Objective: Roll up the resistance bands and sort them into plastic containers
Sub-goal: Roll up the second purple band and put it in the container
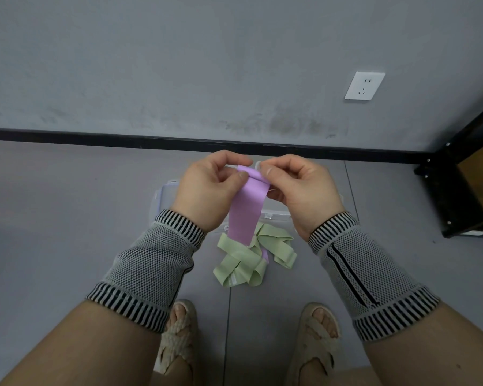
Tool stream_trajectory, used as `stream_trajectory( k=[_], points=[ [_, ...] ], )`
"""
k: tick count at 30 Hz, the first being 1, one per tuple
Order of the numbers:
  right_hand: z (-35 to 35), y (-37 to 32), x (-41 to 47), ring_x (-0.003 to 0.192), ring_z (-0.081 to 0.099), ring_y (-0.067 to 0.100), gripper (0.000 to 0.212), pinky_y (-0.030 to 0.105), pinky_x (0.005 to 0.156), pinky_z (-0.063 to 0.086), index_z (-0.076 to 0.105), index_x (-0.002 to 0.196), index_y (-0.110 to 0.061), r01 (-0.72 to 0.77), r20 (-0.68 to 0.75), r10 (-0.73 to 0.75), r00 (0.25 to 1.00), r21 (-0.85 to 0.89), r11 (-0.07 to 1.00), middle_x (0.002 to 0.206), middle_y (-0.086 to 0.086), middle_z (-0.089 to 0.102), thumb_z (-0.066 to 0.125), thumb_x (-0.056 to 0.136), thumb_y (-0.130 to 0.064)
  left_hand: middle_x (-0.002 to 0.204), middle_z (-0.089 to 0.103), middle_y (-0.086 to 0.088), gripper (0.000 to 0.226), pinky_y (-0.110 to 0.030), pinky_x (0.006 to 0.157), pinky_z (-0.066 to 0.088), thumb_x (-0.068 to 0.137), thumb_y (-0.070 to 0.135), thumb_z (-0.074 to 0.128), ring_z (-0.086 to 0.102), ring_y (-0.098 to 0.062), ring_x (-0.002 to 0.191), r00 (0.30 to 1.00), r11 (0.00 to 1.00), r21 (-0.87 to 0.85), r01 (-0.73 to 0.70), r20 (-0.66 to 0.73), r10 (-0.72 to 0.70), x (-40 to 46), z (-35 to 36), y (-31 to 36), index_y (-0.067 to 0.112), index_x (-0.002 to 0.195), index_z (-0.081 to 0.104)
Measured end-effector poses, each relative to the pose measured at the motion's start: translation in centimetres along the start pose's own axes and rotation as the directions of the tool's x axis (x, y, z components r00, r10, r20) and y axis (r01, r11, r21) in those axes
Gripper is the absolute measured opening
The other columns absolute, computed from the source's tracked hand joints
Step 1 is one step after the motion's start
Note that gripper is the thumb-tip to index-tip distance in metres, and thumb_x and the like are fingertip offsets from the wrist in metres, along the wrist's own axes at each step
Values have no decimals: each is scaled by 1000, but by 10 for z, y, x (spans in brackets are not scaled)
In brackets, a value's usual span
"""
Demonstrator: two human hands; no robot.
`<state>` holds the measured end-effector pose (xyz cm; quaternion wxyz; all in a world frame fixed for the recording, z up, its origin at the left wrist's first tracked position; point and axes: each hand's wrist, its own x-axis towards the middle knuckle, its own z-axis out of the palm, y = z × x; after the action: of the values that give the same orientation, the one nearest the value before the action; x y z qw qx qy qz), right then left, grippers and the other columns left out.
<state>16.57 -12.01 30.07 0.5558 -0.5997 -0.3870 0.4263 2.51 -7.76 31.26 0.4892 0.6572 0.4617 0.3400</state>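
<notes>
While both hands pinch the top edge of a purple resistance band (pixel 245 207), a person standing over a grey floor (pixel 67 218) appears to be starting its first tight turn. The left hand (pixel 209 190) and right hand (pixel 301 190) each hold the folded end between thumb and curled fingers (pixel 268 171), with the rest of the strip hanging down toward a loose heap of green bands (pixel 248 260) on the floor. Clear plastic containers (pixel 165 196) sit below, largely hidden behind the hands. The slick strip could spring open if either pinch eases, and uneven pressure from the two sides may skew the roll into a cone. Its dangling tail might also snag the green heap.
</notes>
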Motion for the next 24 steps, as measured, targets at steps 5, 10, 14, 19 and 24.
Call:
stream_trajectory(
  k=[5,10,14,19,24],
  points=[
    [-2,-3,-2,52,57,-1,12,15,55,47,68,77,-17,-13,58,19,998,-103,995,63,-5,64,66,86,-10,64,66,-8,17,-37,65,49,88,12,60,54,-12,63,999,998,68,17,-35,-14,2,2,-5,29,94,62],
    [-5,-2,0,58,57,3,11,17,55,46,66,77,-14,-58,50,59,997,-21,998,70,2,64,69,82,-5,72,67,-1,11,-25,54,44,83,31,67,53,-3,54,993,980,164,109,-68,-99,5,0,-10,22,85,62],
    [-3,-1,0,60,56,6,16,17,55,45,63,75,-17,-48,40,50,998,-48,998,70,1,62,71,80,-3,69,65,-2,10,-14,45,39,84,24,67,51,0,51,994,988,117,101,-60,-94,5,-1,-7,23,75,63],
    [2,0,-3,63,56,8,19,21,61,49,61,74,-17,17,7,-16,1000,-100,995,69,0,60,73,77,-4,67,68,2,6,-18,59,49,82,19,70,61,-5,61,994,995,-26,100,-43,-101,3,1,-3,21,79,66],
    [3,1,-4,67,58,11,21,25,64,51,60,73,-18,40,64,-34,997,-101,994,71,0,62,72,77,-2,78,69,0,8,-28,73,53,83,15,69,63,-10,72,996,997,-18,70,-52,-71,5,-1,-2,23,79,67]
  ],
)
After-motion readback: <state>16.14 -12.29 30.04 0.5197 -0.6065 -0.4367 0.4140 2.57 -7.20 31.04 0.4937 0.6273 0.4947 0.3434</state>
